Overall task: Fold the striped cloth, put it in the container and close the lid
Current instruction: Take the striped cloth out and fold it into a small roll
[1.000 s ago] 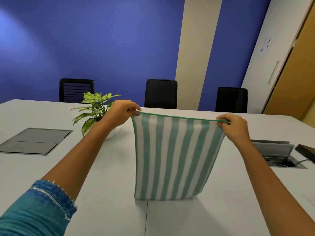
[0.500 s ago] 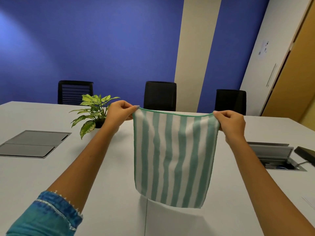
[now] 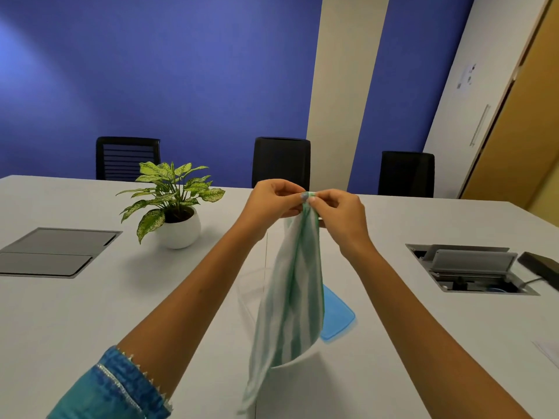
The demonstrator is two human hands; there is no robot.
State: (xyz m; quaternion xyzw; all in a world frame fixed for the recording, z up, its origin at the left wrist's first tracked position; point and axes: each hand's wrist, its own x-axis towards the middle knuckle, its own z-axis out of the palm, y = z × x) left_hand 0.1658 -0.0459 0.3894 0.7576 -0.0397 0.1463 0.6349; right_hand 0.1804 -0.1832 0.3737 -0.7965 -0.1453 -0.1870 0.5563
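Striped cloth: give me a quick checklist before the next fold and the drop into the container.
1. Both top corners pinched together by left hand and right hand: ok.
2. Striped cloth hanging flat and even: not ok, it is bunched.
3. Clear container open: ok.
4. Blue lid off, lying beside the container: ok.
5. Container empty: cannot tell, cloth hides it.

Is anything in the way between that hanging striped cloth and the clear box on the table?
Nothing visible. The green-and-white striped cloth, pinched by both hands, hangs over the clear plastic container; its blue lid lies off, beside it.
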